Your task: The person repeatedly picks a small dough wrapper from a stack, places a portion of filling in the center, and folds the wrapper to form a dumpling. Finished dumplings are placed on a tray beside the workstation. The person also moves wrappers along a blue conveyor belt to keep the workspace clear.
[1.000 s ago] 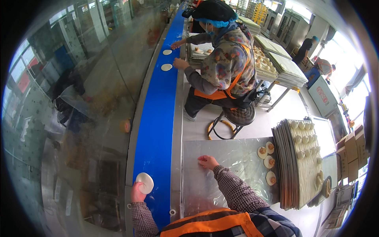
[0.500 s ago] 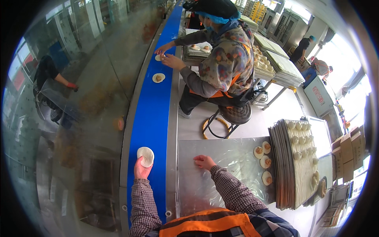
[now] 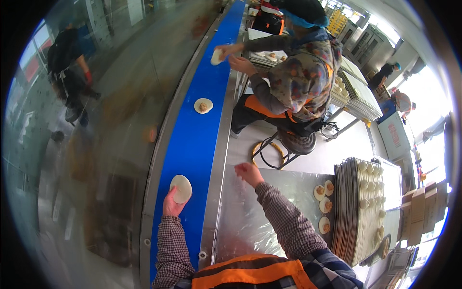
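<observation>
My left hand holds a flat round dough wrapper above the blue conveyor belt. Its fingers are partly hidden under the wrapper, which shows no filling. My right hand hovers over the far left part of the steel table, beside the belt. Its fingers are curled in, slightly blurred, and nothing shows in them. Farther up the belt lies a dough round with filling. Several more filled dough rounds sit at the table's right side, apart from both hands.
A stack of trays with white dough balls on top stands at the right. Ahead, a co-worker on a stool handles a dough round over the belt. A clear pane runs along the left; a person stands behind it.
My view has shifted. My right hand has moved farther away, and its fingers look more curled. My left hand still holds the wrapper. The filled round on the belt appears nearer.
</observation>
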Tool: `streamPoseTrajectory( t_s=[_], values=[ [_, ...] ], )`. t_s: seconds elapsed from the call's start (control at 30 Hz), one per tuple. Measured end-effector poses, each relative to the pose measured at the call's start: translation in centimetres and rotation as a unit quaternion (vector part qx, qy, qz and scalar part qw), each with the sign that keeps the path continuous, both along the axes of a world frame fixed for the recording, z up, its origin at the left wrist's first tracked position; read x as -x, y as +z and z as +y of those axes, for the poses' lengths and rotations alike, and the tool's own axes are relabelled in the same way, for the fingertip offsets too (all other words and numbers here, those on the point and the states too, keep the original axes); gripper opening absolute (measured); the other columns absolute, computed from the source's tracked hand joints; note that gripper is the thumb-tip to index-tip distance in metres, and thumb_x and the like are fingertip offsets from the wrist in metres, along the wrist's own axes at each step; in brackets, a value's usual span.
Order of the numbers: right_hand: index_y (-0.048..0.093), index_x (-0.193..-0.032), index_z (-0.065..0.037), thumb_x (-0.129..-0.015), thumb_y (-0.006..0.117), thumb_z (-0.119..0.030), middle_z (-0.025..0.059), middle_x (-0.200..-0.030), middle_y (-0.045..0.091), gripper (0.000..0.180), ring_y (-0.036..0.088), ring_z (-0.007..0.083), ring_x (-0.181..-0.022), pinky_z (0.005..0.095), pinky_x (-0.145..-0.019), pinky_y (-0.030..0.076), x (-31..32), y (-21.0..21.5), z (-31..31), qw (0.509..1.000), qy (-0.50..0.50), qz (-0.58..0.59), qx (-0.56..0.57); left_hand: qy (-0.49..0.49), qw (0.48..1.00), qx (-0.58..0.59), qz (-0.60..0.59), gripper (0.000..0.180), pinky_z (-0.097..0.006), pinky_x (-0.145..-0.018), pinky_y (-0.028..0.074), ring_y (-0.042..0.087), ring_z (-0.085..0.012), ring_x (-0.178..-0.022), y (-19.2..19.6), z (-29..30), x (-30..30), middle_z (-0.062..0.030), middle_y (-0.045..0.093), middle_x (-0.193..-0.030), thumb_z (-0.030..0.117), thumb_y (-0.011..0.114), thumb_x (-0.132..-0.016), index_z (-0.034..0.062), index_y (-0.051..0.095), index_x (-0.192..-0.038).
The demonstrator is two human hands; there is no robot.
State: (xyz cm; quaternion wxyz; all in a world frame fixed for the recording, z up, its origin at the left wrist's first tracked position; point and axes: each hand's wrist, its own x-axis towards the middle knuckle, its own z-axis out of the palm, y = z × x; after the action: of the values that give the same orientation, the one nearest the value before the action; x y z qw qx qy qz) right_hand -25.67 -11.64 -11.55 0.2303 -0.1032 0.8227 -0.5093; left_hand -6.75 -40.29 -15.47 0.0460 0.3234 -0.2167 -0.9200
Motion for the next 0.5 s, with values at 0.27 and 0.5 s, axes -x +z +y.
streamPoseTrajectory(
  t_s=[0.27,0.5],
  values=[
    [0.062,-0.116,-0.006,-0.082,0.067,-0.026,0.0148,-0.109,0.065,0.040,0.066,0.0263,-0.095,0.0364,-0.082,0.052,10.0,3.0,-12.9,0.960,0.065,0.253,-0.104,0.004,0.998,-0.048,0.031,0.054,-0.059,-0.100,0.042,0.044,-0.0402,-0.127,-0.7,1.4,-8.7,-0.0209,0.043,-0.140,0.024,0.052,-0.097,0.0027,0.032,-0.142],
    [0.055,-0.126,-0.010,-0.068,0.077,-0.050,0.0210,-0.120,0.059,0.074,0.059,0.0331,-0.110,0.0430,-0.090,0.050,10.0,1.0,-17.9,0.940,0.122,0.196,-0.250,0.023,0.994,0.058,-0.092,0.050,-0.048,-0.093,0.049,0.052,-0.0302,-0.120,-0.4,3.6,-16.3,-0.0151,0.052,-0.131,0.029,0.057,-0.094,0.0032,0.042,-0.135]
  ],
)
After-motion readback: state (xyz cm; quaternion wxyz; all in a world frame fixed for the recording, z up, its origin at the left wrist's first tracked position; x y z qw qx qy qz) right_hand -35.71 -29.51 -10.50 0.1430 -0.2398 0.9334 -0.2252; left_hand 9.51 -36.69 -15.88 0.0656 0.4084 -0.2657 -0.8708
